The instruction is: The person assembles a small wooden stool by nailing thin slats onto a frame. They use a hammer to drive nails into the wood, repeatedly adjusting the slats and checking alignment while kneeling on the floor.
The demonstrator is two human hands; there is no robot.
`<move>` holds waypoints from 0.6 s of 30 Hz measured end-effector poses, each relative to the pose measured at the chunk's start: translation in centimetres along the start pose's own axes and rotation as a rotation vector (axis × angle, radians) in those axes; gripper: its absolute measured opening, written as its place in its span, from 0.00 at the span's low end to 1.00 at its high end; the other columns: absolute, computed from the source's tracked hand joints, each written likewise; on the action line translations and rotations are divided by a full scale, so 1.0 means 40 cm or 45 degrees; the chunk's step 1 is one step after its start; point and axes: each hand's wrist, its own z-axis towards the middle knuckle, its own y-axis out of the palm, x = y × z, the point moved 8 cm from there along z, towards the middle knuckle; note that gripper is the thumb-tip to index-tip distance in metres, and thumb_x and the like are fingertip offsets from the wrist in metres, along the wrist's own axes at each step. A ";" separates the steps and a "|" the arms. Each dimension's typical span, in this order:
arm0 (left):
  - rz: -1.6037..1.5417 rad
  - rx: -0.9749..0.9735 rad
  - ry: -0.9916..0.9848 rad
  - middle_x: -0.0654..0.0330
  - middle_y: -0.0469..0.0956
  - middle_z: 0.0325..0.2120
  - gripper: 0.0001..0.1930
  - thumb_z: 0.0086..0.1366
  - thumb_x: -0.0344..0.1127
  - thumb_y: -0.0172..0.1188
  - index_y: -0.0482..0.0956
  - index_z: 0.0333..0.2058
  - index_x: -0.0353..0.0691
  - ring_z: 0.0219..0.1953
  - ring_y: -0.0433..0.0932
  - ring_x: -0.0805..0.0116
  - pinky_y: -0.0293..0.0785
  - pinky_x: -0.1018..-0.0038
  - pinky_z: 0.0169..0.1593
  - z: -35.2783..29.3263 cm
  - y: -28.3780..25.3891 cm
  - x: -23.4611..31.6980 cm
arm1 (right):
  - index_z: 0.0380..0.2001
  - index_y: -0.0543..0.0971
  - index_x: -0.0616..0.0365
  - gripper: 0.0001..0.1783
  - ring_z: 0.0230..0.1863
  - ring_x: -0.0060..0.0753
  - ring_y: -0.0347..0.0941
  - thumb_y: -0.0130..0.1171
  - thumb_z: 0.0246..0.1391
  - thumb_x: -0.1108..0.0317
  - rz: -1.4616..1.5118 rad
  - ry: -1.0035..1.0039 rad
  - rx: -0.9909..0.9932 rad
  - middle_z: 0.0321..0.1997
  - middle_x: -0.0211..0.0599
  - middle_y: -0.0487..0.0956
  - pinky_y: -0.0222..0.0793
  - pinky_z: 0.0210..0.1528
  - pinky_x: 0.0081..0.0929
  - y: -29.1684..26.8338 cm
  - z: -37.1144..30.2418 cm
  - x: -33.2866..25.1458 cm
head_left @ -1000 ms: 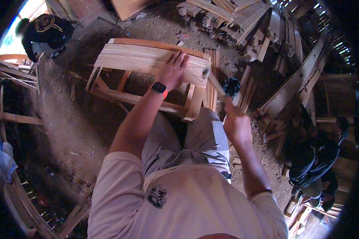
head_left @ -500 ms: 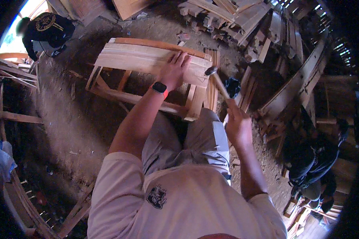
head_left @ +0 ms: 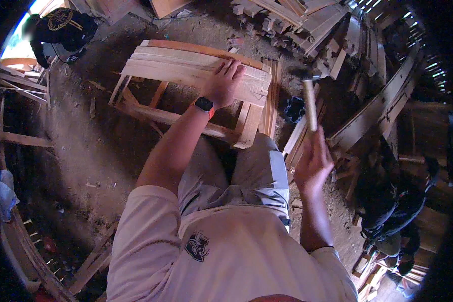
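Observation:
A low wooden frame (head_left: 249, 132) stands in front of my knees, with pale boards (head_left: 166, 68) across its top and a curved, orange-brown strip along the far edge. My left hand (head_left: 223, 84) lies on these boards toward their right end, palm down with fingers stretched out. Off to the right, my right hand (head_left: 313, 163) is closed round the lower handle of a hammer (head_left: 310, 105). The hammer is raised and apart from the boards, its head at the far end of the pale handle. Nails, if any, are too small to make out.
Lumber is piled (head_left: 307, 32) at the far right, with a long curved board (head_left: 377, 113) nearer. One person (head_left: 68, 32) in dark clothes bends at the far left; another (head_left: 390, 206) is at the right. Thin wood strips (head_left: 273, 95) stand against the frame's right end.
The hammer has swung from the right end of the boards up and out to the right with my right hand. My left hand stays on the boards.

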 end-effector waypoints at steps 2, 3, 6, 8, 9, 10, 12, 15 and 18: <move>0.003 -0.048 -0.002 0.48 0.63 0.69 0.36 0.55 0.29 0.57 0.67 0.67 0.39 0.72 0.60 0.45 0.58 0.55 0.74 0.009 -0.021 0.006 | 0.65 0.71 0.62 0.28 0.42 0.55 0.86 0.57 0.61 0.80 0.035 -0.059 0.135 0.48 0.64 0.82 0.82 0.40 0.43 -0.049 0.014 -0.028; -0.015 -0.032 0.002 0.48 0.62 0.69 0.36 0.55 0.29 0.57 0.67 0.67 0.39 0.72 0.61 0.45 0.58 0.55 0.73 0.012 -0.006 0.000 | 0.64 0.72 0.64 0.26 0.43 0.55 0.85 0.56 0.62 0.79 0.048 -0.052 0.126 0.47 0.63 0.82 0.81 0.41 0.41 -0.022 -0.009 -0.008; 0.130 0.037 0.066 0.49 0.62 0.70 0.38 0.54 0.28 0.59 0.67 0.67 0.39 0.71 0.61 0.45 0.59 0.55 0.73 0.017 0.016 -0.006 | 0.61 0.74 0.66 0.22 0.45 0.56 0.85 0.54 0.64 0.78 -0.243 0.011 -0.514 0.47 0.64 0.82 0.80 0.41 0.39 0.142 -0.070 0.053; 0.164 0.005 0.064 0.47 0.63 0.69 0.36 0.57 0.31 0.59 0.66 0.67 0.38 0.71 0.62 0.46 0.59 0.54 0.73 0.014 0.010 -0.001 | 0.62 0.73 0.67 0.22 0.44 0.51 0.86 0.54 0.66 0.76 -0.231 0.200 -0.601 0.46 0.61 0.83 0.80 0.42 0.38 0.160 -0.062 0.081; 0.181 -0.010 0.062 0.47 0.64 0.68 0.35 0.58 0.32 0.60 0.66 0.67 0.38 0.71 0.62 0.46 0.59 0.54 0.73 0.016 0.006 0.001 | 0.62 0.73 0.67 0.23 0.42 0.49 0.86 0.54 0.65 0.76 -0.150 0.148 -0.385 0.45 0.61 0.83 0.80 0.40 0.38 0.122 -0.036 0.064; 0.134 -0.017 0.046 0.48 0.64 0.68 0.35 0.57 0.31 0.59 0.66 0.67 0.38 0.71 0.62 0.46 0.59 0.55 0.73 0.009 0.009 0.006 | 0.63 0.73 0.67 0.23 0.41 0.47 0.86 0.54 0.64 0.77 -0.059 0.102 -0.198 0.43 0.61 0.84 0.80 0.39 0.37 0.067 -0.014 0.034; 0.045 -0.017 0.029 0.49 0.63 0.68 0.36 0.56 0.30 0.59 0.68 0.66 0.39 0.71 0.62 0.46 0.60 0.56 0.73 0.011 0.002 0.001 | 0.61 0.74 0.70 0.22 0.40 0.44 0.86 0.54 0.64 0.78 0.104 0.139 0.108 0.42 0.59 0.84 0.80 0.38 0.36 -0.033 0.015 -0.020; 0.053 0.042 0.045 0.47 0.68 0.65 0.33 0.57 0.31 0.57 0.69 0.65 0.38 0.69 0.64 0.45 0.61 0.55 0.72 0.012 -0.012 0.006 | 0.62 0.72 0.70 0.24 0.38 0.46 0.85 0.54 0.63 0.80 0.174 0.065 0.259 0.42 0.58 0.84 0.80 0.38 0.35 -0.053 0.018 -0.033; 0.104 0.096 0.087 0.46 0.67 0.65 0.31 0.59 0.29 0.55 0.70 0.64 0.37 0.69 0.64 0.44 0.62 0.54 0.71 0.021 0.001 0.012 | 0.64 0.72 0.61 0.26 0.38 0.58 0.84 0.52 0.61 0.81 -0.281 0.157 -0.640 0.42 0.62 0.83 0.79 0.35 0.41 0.163 -0.078 0.084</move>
